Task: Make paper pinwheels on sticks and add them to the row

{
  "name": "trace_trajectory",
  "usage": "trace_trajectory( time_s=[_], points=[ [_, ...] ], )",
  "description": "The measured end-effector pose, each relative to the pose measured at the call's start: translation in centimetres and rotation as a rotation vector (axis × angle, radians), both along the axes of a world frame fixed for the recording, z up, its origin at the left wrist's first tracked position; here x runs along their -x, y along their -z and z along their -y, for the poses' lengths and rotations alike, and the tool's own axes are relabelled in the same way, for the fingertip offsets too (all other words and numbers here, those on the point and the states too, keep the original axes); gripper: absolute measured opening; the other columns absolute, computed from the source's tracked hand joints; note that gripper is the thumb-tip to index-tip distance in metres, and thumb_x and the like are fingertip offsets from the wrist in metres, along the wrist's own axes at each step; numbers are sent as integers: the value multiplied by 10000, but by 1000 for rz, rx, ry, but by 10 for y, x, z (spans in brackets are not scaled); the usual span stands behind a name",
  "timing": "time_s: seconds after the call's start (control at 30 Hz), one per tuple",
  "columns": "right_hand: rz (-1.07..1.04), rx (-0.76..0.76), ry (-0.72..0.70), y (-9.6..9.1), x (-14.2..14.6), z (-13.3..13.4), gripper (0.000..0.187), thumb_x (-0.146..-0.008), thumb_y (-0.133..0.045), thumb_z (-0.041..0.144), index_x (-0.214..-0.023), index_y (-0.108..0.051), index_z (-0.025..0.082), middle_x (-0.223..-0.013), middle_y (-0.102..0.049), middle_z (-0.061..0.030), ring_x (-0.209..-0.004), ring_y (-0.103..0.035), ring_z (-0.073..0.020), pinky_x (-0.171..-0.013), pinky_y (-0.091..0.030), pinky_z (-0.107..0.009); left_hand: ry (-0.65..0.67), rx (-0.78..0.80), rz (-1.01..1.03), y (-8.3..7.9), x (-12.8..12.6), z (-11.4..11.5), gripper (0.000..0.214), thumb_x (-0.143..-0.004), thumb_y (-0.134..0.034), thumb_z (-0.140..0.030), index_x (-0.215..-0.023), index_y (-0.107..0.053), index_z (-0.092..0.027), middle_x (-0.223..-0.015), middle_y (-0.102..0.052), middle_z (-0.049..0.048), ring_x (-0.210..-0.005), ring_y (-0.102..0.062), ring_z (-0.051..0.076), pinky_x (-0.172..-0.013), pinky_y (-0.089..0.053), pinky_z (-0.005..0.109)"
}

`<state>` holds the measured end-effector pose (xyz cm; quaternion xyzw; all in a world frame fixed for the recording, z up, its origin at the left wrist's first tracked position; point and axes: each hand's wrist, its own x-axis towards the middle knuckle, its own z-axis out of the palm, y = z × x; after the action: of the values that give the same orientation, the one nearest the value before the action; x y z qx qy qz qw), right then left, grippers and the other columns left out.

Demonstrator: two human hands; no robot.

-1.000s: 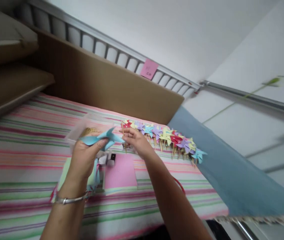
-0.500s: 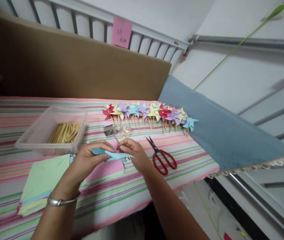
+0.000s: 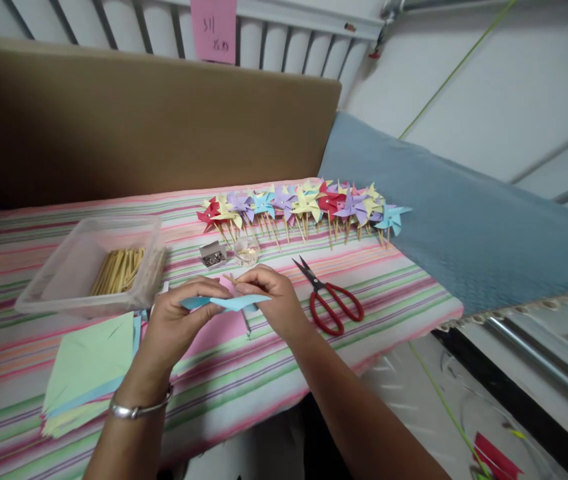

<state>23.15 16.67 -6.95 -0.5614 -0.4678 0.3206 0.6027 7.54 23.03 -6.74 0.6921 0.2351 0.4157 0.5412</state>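
My left hand [image 3: 184, 317] is closed on a light blue paper pinwheel [image 3: 239, 303], its thumb below and fingers above. Between the fingers of my right hand [image 3: 274, 293] is a thin wooden stick [image 3: 231, 279], its tip poking out to the left; the fingers close over the rest. The pinwheel's blades reach across to the right hand and hide where paper and stick meet. Below both hands lies a pink paper sheet [image 3: 219, 333]. Just beyond them stand a small box of metal pins [image 3: 214, 257] and a round clear container [image 3: 247, 252] with tiny pieces.
Red-handled scissors [image 3: 331, 303] lie open-bladed to the right. Several finished pinwheels [image 3: 307, 202] stretch along the back. A clear plastic bin [image 3: 71, 267] of wooden sticks [image 3: 118, 270] and a stack of coloured paper squares [image 3: 91, 360] are at left. Cardboard [image 3: 154, 127] stands behind.
The view has tilted down and shifted. My right hand and the stick have turned slightly, so less stick shows; my left hand keeps its hold on the blue pinwheel.
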Motion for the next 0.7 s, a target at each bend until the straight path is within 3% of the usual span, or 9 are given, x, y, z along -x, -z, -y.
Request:
trace_trajectory(
  time_s=[0.37, 0.7],
  points=[
    [136, -67, -36, 3, 0, 2, 186, -791, -570, 160, -797, -738, 239, -741, -631, -4, -729, -582, -158, -702, -441, -294, -83, -129, 61, 2, 1, 1, 87, -725, -710, -176, -776, -744, -238, -803, -705, 58, -846, -647, 236, -852, -477, 389],
    [156, -166, -83, 5, 4, 0, 206, -776, -568, 105, -847, -726, 217, -740, -631, -10, -700, -582, -145, -647, -452, -271, -160, -300, 30, 5, 6, -4, 130, -743, -698, -141, -805, -733, -250, -839, -692, 22, -834, -635, 179, -827, -481, 337]
  ],
)
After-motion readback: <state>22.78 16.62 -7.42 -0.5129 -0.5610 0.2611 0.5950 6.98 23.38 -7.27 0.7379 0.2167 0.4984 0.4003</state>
